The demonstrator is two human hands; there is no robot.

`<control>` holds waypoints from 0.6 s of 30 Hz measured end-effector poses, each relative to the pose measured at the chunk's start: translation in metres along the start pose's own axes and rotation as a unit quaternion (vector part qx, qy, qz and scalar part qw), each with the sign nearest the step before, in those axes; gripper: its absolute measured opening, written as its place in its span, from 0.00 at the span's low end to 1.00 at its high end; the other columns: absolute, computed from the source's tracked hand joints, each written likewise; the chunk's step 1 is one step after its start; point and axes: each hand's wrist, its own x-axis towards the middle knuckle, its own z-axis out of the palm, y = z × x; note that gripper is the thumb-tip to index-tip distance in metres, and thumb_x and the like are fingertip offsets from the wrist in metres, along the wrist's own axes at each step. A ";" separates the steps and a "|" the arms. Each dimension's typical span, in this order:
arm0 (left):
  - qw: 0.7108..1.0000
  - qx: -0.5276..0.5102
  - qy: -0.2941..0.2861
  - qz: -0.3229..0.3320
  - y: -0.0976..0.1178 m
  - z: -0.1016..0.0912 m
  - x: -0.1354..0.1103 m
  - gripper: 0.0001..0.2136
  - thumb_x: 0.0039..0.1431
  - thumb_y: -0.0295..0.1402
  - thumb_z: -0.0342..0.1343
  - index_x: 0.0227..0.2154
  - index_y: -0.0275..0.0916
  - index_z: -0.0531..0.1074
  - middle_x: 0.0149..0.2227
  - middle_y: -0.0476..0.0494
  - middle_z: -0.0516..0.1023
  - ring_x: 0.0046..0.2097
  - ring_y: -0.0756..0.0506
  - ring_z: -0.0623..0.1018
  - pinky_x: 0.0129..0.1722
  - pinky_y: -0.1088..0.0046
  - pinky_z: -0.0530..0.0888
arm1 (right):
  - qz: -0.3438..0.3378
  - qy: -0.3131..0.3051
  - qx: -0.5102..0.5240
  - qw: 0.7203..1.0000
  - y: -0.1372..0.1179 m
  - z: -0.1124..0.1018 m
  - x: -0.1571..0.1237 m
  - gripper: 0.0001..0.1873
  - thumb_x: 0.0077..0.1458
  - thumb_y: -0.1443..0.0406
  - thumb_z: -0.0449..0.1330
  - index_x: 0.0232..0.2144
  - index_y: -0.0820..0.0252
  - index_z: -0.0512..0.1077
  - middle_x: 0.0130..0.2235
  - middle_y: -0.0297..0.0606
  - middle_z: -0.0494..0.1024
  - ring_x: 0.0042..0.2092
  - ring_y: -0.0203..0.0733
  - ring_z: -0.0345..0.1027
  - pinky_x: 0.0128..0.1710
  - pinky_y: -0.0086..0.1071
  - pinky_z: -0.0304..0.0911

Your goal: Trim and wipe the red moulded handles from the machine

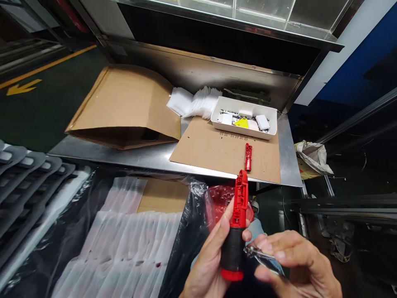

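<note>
Left hand (211,256) gripping red-black handle (236,231), right hand (297,260) pinching metal clippers (259,254)

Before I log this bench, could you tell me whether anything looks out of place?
Only one thing: a loose red part lies alone on the cardboard sheet, outside the white tray. The left hand holds a similar red-and-black part.

Held part (237,223) red with black sleeve; tray (245,129) white; tag (242,123) yellow; cardboard sheet (217,151) brown.
</note>
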 end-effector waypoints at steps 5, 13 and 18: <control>1.000 0.011 0.007 0.005 -0.001 0.003 -0.001 0.19 0.59 0.42 0.59 0.53 0.53 0.72 0.30 0.49 0.71 0.36 0.50 0.72 0.38 0.77 0.70 | -0.020 -0.034 -0.024 0.999 0.000 0.000 0.003 0.09 0.55 0.66 0.66 0.31 0.61 0.69 0.25 0.37 0.78 0.26 0.42 0.77 0.28 0.33 0.78; 0.999 0.031 -0.006 0.013 -0.003 0.006 0.002 0.21 0.59 0.42 0.59 0.55 0.53 0.70 0.30 0.47 0.75 0.32 0.51 0.72 0.35 0.76 0.70 | -0.024 -0.054 -0.019 0.998 0.003 -0.004 0.003 0.08 0.55 0.69 0.66 0.32 0.62 0.69 0.25 0.38 0.79 0.26 0.41 0.77 0.27 0.32 0.77; 1.000 0.025 -0.009 -0.007 -0.003 0.004 0.002 0.21 0.58 0.43 0.60 0.55 0.53 0.70 0.29 0.46 0.76 0.31 0.51 0.73 0.32 0.77 0.69 | -0.030 -0.052 -0.030 0.998 0.002 -0.005 0.003 0.07 0.54 0.69 0.66 0.32 0.62 0.69 0.25 0.38 0.79 0.26 0.41 0.77 0.26 0.31 0.76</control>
